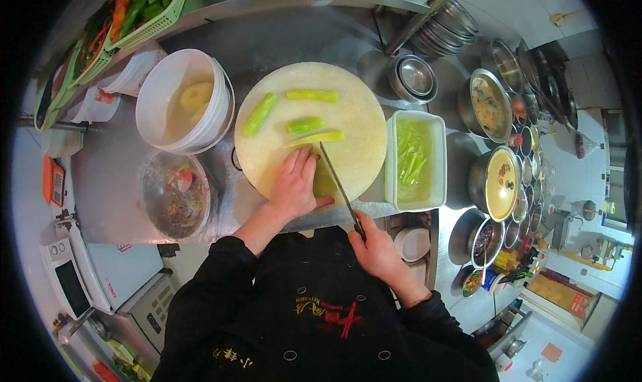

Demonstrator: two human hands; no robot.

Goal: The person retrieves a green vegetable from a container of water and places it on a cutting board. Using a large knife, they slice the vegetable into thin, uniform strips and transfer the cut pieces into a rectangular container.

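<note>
On a round, pale cutting board (351, 96) lie several light green peeled stem pieces, likely celtuce, among them a thick one (260, 114) at the left and a long one (312, 96) at the back. A thinner, paler strip (321, 138) lies nearest my hands. My right hand (373, 246) grips the handle of a kitchen knife (337, 179), its blade seen nearly edge-on with the tip by that strip. My left hand (296, 181) rests on the board left of the blade, fingertips near the strip and thumb spread. Whatever is under its palm is hidden.
Right of the board stands a white tub (441, 171) of green shreds. At left are a white bucket (150, 111) with peeled potatoes in liquid and a plastic-lined bowl of scraps (175, 206). Metal bowls (416, 78) and a lidded pot (503, 184) stand further right.
</note>
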